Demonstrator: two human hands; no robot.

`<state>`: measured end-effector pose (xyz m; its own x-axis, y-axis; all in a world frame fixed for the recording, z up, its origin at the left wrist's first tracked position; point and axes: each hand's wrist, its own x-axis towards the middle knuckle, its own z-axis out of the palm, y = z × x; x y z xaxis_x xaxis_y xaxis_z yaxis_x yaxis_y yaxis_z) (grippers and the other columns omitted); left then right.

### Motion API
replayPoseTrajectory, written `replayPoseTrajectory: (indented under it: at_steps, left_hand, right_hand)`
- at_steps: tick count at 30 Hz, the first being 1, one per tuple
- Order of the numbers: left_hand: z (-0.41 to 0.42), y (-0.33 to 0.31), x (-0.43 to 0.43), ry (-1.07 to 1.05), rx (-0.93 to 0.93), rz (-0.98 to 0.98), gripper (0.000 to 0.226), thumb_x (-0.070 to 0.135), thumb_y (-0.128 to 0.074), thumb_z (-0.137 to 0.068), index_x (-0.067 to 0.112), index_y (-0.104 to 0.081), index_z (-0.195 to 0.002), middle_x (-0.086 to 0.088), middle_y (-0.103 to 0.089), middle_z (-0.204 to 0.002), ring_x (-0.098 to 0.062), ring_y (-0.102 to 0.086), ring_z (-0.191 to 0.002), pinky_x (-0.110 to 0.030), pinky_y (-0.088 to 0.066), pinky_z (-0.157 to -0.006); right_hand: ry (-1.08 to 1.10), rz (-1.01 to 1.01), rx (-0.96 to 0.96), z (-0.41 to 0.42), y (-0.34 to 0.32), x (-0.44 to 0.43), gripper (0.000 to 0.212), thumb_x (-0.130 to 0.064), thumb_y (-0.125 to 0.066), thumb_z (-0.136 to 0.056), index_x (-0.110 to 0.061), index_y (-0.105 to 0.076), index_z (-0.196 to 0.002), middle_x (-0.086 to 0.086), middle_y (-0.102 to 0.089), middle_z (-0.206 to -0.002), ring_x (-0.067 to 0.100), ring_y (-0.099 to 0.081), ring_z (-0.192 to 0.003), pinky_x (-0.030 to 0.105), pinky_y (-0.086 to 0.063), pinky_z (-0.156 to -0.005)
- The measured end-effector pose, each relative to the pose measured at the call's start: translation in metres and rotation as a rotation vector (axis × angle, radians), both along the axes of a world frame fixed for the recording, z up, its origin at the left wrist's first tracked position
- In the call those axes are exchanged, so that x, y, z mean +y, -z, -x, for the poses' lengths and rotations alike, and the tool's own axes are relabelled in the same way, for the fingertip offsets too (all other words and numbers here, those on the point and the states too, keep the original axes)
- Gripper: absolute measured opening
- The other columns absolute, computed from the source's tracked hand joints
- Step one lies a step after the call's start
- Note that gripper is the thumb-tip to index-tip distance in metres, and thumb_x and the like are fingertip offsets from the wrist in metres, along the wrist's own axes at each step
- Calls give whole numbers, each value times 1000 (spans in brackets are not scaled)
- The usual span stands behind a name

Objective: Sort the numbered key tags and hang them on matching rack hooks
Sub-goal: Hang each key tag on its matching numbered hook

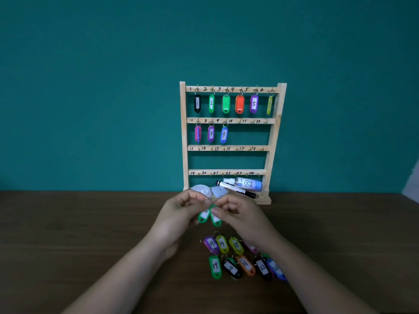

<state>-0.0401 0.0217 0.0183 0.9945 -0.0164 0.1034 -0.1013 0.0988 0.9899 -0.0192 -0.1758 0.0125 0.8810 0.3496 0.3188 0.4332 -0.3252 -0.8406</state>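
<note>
Green tags (202, 218): two, held above the table (90, 223), just near of the rack (184, 132); long axes hang down, low ends splayed.
Left hand (181, 211): pinches their ring.
Right hand (238, 214): pinches one tag's top.
Hung tags (226, 104): nine; six top row, three second.
Loose tags (215, 267): about nine near, some under the right wrist.
Rack foot: marker (235, 189), bottle (248, 184), two lids (199, 190).

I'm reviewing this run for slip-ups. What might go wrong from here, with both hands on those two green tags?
1. The two green tags look alike, and the left hand and right hand partly cover their labels, so they may end up swapped on the rack.
2. A tag dropped here could land in the rows of tags below and likely scramble them.
</note>
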Motion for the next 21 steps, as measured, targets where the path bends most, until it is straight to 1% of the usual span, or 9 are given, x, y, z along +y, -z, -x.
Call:
replayPoseTrajectory:
  at_steps: [2,5,10,12,14,15,17,19,21]
  left_hand:
    - [-2,-3,-1,10,27,66,18,19,-83,-86,9,-75,-98,-6,-66,-84,-15,-56,-76,-30,-44,-68]
    - [-6,-6,-1,11,24,129,27,21,-85,-78,9,-74,-99,-6,-65,-81,-12,-55,-69,-27,-46,-65]
    - [-11,-7,1,-34,-63,59,26,17,-85,-84,1,-74,-100,-13,-68,-82,-14,-55,-65,-24,-45,-59]
    - [-14,-8,2,-54,-99,25,24,18,-85,-85,2,-74,-100,-10,-69,-79,-12,-54,-64,-23,-43,-57]
    - [-17,-9,1,-65,-119,5,22,19,-85,-85,5,-76,-99,-9,-70,-79,-11,-55,-64,-21,-43,-56]
    - [-18,-9,0,-70,-122,0,21,20,-85,-85,6,-76,-98,-9,-71,-80,-11,-56,-65,-20,-43,-56]
    - [-20,-10,-3,-79,-132,-8,20,19,-84,-86,5,-77,-98,-10,-72,-81,-9,-59,-67,-16,-45,-56]
    - [-22,-11,-7,-84,-146,-18,19,18,-83,-87,4,-77,-99,-10,-73,-82,-7,-61,-67,-14,-46,-57]
    - [-24,-13,-12,-85,-157,-16,18,17,-83,-87,3,-77,-98,-6,-72,-79,-5,-60,-65,-13,-45,-56]
  right_hand:
    - [-6,-3,7,0,-5,-4,8,-23,-73,-100,-19,-76,-105,-3,-79,-95,11,-75,-92,37,-59,-91]
    - [-40,-12,55,1,-9,-11,7,-24,-73,-100,-20,-76,-105,-2,-79,-97,13,-74,-94,35,-59,-91]
    - [61,1,29,-4,-15,-17,5,-28,-70,-101,-24,-73,-102,-4,-78,-92,11,-72,-87,37,-58,-85]
    - [162,6,-38,-12,-26,-19,6,-30,-69,-102,-25,-72,-100,-7,-77,-90,5,-71,-81,28,-57,-79]
    - [282,-6,-143,-25,-43,-20,7,-31,-70,-101,-26,-72,-96,-9,-76,-85,0,-69,-76,17,-51,-69]
    - [333,-33,-187,-34,-52,-20,9,-31,-70,-101,-25,-71,-94,-9,-75,-81,-1,-68,-72,16,-49,-64]
    - [398,-100,-241,-56,-72,-21,11,-30,-71,-100,-22,-71,-92,-4,-71,-75,6,-63,-65,26,-48,-60]
    - [443,-137,-303,-79,-91,-23,12,-28,-71,-101,-20,-70,-93,2,-70,-74,13,-61,-65,31,-48,-63]
    - [484,-157,-353,-97,-110,-23,11,-26,-70,-101,-18,-69,-93,5,-69,-75,18,-62,-66,30,-48,-66]
